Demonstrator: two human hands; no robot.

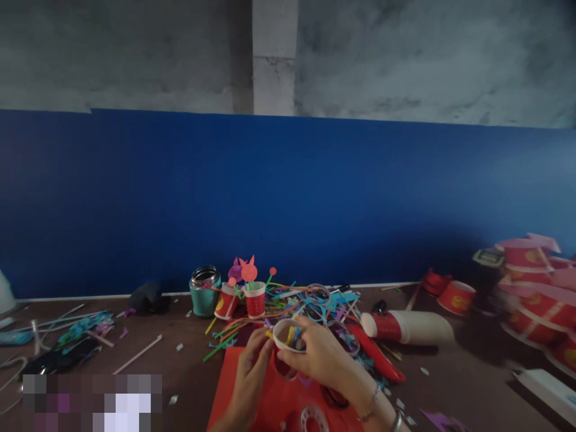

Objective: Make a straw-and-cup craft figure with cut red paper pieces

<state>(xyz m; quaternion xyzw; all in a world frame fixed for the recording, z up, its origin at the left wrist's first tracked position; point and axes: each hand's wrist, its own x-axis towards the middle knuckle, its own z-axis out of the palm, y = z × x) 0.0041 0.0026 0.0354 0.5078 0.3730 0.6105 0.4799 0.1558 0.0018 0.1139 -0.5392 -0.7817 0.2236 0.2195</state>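
Observation:
A small paper cup with a white rim is tipped toward me, and yellow and blue bits show inside it. Wrapped round its right side is my right hand, closed on the cup. My left hand is at the cup's left edge with its fingers pinched together. A bit of yellow shows at those fingertips; whether it is held or belongs to the cup is unclear. Beneath both hands lies a red sheet, with a roll of clear tape near its front.
Behind the hands stand a decorated red paper cup and a teal jar. Coloured strips are heaped nearby. To the right lie a stack of cups and a red pair of scissors or similar tool. A blue panel rises behind the table.

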